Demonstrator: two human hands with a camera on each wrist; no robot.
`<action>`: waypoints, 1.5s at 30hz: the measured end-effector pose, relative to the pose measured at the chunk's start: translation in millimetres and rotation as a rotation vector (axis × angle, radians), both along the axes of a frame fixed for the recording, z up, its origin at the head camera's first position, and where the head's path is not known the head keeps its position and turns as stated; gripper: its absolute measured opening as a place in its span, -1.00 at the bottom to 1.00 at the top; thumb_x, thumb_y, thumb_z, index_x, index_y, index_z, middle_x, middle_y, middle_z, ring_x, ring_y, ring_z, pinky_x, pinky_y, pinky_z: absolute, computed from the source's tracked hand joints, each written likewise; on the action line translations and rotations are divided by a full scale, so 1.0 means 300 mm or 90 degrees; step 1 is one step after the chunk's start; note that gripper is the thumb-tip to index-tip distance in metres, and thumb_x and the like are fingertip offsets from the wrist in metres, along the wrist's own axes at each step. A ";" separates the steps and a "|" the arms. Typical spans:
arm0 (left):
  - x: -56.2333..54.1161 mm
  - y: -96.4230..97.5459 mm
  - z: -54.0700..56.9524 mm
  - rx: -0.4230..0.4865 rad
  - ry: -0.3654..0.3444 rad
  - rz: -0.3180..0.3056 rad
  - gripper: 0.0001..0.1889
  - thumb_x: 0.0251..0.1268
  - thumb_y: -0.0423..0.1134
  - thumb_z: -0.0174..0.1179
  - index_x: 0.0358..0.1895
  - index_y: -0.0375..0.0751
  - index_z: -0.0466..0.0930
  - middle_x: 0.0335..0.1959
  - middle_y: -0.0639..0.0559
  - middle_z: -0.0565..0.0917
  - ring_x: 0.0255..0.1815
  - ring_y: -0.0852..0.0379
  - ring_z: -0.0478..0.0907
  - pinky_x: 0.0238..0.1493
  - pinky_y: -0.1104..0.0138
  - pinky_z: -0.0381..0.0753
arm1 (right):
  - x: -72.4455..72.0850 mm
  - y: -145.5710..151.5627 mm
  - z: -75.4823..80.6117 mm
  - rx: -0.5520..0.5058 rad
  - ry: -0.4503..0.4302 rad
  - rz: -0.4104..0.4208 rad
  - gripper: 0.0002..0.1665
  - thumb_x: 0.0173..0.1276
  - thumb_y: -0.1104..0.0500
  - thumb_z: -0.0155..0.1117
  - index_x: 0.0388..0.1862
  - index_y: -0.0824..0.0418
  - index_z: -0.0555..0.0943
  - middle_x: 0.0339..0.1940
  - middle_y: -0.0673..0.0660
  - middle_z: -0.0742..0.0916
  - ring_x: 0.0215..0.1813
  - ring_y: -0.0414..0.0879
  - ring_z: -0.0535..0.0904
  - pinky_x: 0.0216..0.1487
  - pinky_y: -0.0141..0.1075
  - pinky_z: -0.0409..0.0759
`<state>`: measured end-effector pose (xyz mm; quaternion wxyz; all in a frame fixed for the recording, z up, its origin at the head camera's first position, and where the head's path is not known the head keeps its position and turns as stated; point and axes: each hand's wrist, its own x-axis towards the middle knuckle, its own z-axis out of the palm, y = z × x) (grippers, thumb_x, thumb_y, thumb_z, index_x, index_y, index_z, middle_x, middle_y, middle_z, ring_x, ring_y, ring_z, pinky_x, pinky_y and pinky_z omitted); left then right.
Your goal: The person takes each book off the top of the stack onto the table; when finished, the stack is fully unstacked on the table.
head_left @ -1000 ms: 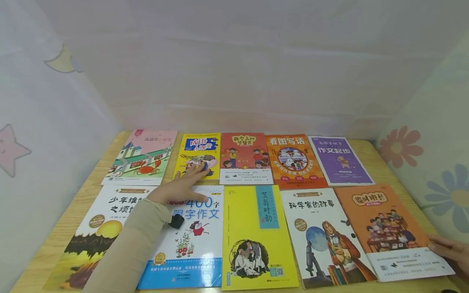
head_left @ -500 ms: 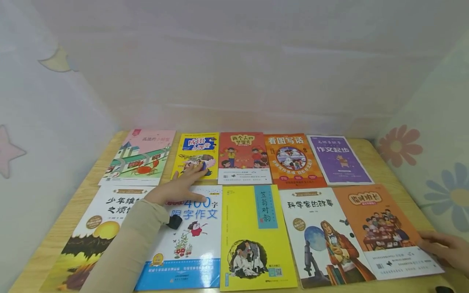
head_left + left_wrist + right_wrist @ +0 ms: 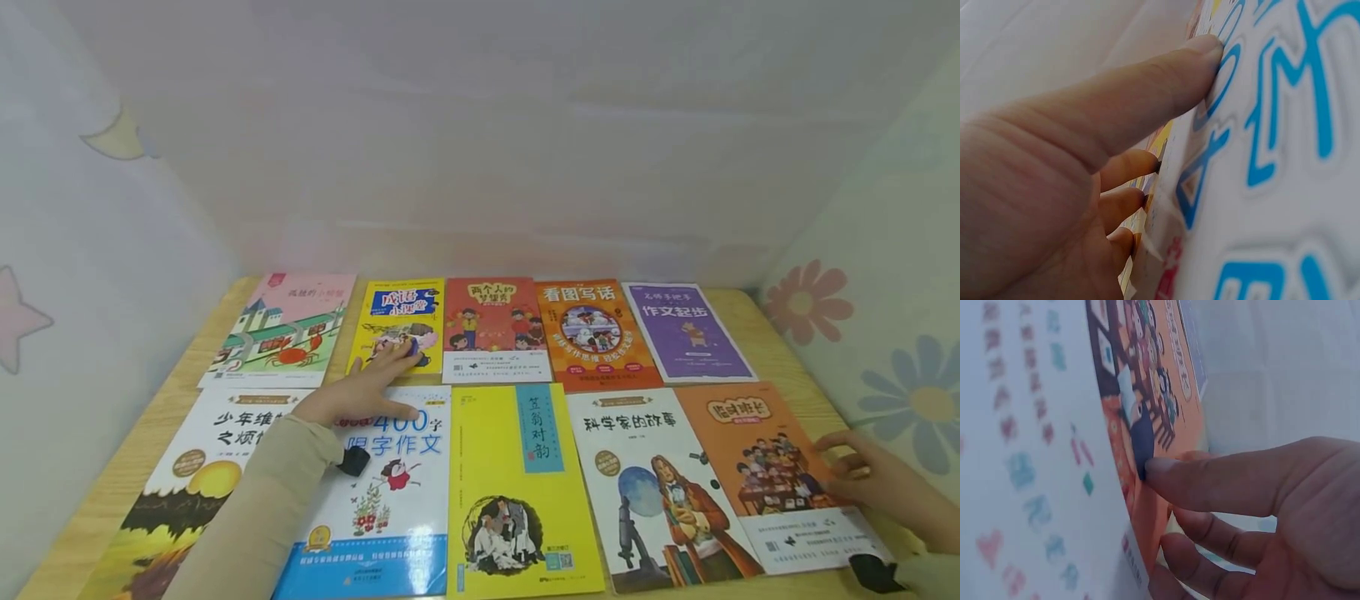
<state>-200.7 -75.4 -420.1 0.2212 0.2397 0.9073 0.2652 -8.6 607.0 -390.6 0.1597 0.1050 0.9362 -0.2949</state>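
In the head view, my left hand (image 3: 363, 392) lies spread across two books. Its fingertips rest on a small yellow book (image 3: 375, 321) in the back row, and its thumb touches a white-and-blue book (image 3: 408, 492) in front. The left wrist view shows the thumb against that cover (image 3: 1285, 212). My right hand (image 3: 881, 479) is at the right edge of an orange book (image 3: 738, 442) with a white lower band. In the right wrist view, its thumb rests on the orange cover (image 3: 1179, 428), and the loosely bent fingers lie along the book's edge.
Two rows of books lie on a wooden table (image 3: 187, 350). A yellow book (image 3: 495, 467) and a white scientist-cover book (image 3: 645, 475) fill the front middle. A purple book (image 3: 690, 329) ends the back row. Pale fabric walls (image 3: 480, 125) enclose the table.
My right hand has slid from the orange book's lower right corner up along its edge. That corner has shifted left. My left hand keeps its place on the books.
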 end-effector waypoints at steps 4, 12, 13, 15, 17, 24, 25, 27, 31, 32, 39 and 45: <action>-0.002 0.000 -0.005 0.001 -0.002 0.002 0.09 0.14 0.30 0.38 0.66 0.10 -0.03 0.70 0.03 -0.27 0.66 -0.14 -0.50 0.49 -0.30 -0.53 | -0.029 -0.018 0.007 0.035 0.011 0.029 -0.50 0.43 0.32 0.25 0.23 0.58 0.39 -0.15 0.27 0.61 -0.21 -0.06 0.52 -0.39 -0.23 0.61; -0.001 0.019 0.020 -0.030 0.027 -0.005 0.03 0.17 0.20 0.42 0.64 -0.02 0.08 0.68 -0.11 -0.12 0.66 -0.26 -0.35 0.49 -0.35 -0.39 | -0.113 -0.087 0.067 0.031 0.018 0.064 -0.31 0.58 0.12 0.15 0.35 0.64 0.19 -0.05 0.53 0.59 -0.18 0.04 0.64 -0.28 -0.14 0.67; 0.002 0.026 0.032 -0.047 0.033 -0.009 0.00 0.18 0.17 0.42 0.62 -0.05 0.12 0.67 -0.13 -0.06 0.65 -0.28 -0.27 0.51 -0.34 -0.31 | -0.131 -0.106 0.082 0.023 0.030 0.067 -0.31 0.60 0.13 0.11 0.37 0.66 0.15 0.01 0.63 0.53 -0.16 0.12 0.67 -0.26 -0.08 0.70; 0.007 0.041 0.069 -0.084 0.041 -0.015 -0.09 0.22 0.11 0.41 0.59 -0.07 0.21 0.63 -0.15 0.11 0.63 -0.28 -0.08 0.52 -0.31 -0.10 | -0.176 -0.145 0.113 0.023 0.078 0.086 -0.30 0.61 0.17 0.08 0.38 0.68 0.10 0.15 0.77 0.39 -0.12 0.34 0.68 -0.24 0.02 0.73; 0.000 0.061 0.122 -0.110 0.050 -0.031 -0.19 0.30 0.05 0.37 0.56 -0.10 0.28 0.57 -0.16 0.26 0.58 -0.28 0.10 0.49 -0.28 0.10 | -0.230 -0.180 0.155 0.044 0.129 0.097 -0.28 0.58 0.20 0.12 0.41 0.66 0.08 0.26 0.86 0.19 -0.05 0.55 0.61 -0.19 0.15 0.71; -0.129 0.044 0.288 -0.080 0.194 0.003 -0.22 0.39 -0.03 0.31 0.61 0.07 0.17 0.56 -0.14 0.26 0.56 -0.29 0.12 0.43 -0.33 0.19 | -0.477 -0.262 0.276 0.275 0.241 0.130 -0.02 0.41 0.17 0.27 0.62 0.35 -0.02 0.50 0.66 0.06 0.47 0.65 -0.06 0.16 0.65 0.12; -0.157 0.033 0.298 -0.070 0.245 0.023 -0.19 0.40 -0.05 0.30 0.63 0.08 0.10 0.61 -0.16 0.16 0.59 -0.31 0.03 0.43 -0.37 0.09 | -0.502 -0.276 0.285 0.306 0.233 0.117 -0.02 0.42 0.09 0.26 0.64 0.27 -0.02 0.54 0.62 -0.01 0.51 0.64 -0.22 0.11 0.71 0.06; -0.212 0.008 0.308 -0.065 0.354 0.072 -0.15 0.42 -0.08 0.28 0.65 0.08 0.00 0.64 -0.20 0.01 0.61 -0.36 -0.11 0.40 -0.48 -0.06 | -0.546 -0.304 0.288 0.366 0.233 0.089 0.04 0.46 -0.14 0.19 0.70 0.00 -0.15 0.62 0.49 -0.13 0.52 0.62 -0.39 -0.07 0.79 0.06; -0.293 -0.045 0.281 -0.095 0.456 0.170 -0.11 0.44 -0.02 0.23 0.67 0.15 -0.12 0.68 -0.15 -0.29 0.62 -0.40 -0.41 0.22 -0.62 -0.43 | -0.580 -0.383 0.282 0.415 0.226 0.044 0.06 0.46 -0.41 -0.01 0.66 -0.31 -0.38 0.65 0.28 -0.35 0.51 0.56 -0.59 -0.03 0.81 -0.18; -0.305 -0.058 0.263 -0.113 0.452 0.185 -0.09 0.42 0.03 0.24 0.67 0.17 -0.14 0.68 -0.12 -0.35 0.61 -0.40 -0.48 0.19 -0.62 -0.50 | -0.593 -0.395 0.266 0.430 0.232 0.041 0.07 0.44 -0.47 -0.04 0.65 -0.34 -0.40 0.65 0.25 -0.37 0.51 0.53 -0.59 0.05 0.78 -0.28; -0.315 -0.105 0.117 -0.234 0.330 0.232 0.05 0.30 0.38 0.14 0.68 0.15 -0.26 0.64 -0.12 -0.54 0.53 -0.37 -0.76 0.08 -0.59 -0.67 | -0.714 -0.420 0.145 0.407 0.209 0.082 0.26 0.19 -0.72 -0.11 0.66 -0.33 -0.39 0.61 0.24 -0.47 0.44 0.55 -0.70 -0.01 0.71 -0.56; -0.282 -0.100 0.105 -0.285 0.337 0.210 0.01 0.34 0.49 -0.07 0.68 0.14 -0.28 0.66 -0.19 -0.41 0.52 -0.41 -0.74 0.07 -0.63 -0.62 | -0.740 -0.479 0.111 0.418 0.220 0.060 0.30 0.09 -0.77 -0.05 0.66 -0.37 -0.30 0.64 0.30 -0.38 0.46 0.60 -0.62 -0.04 0.70 -0.63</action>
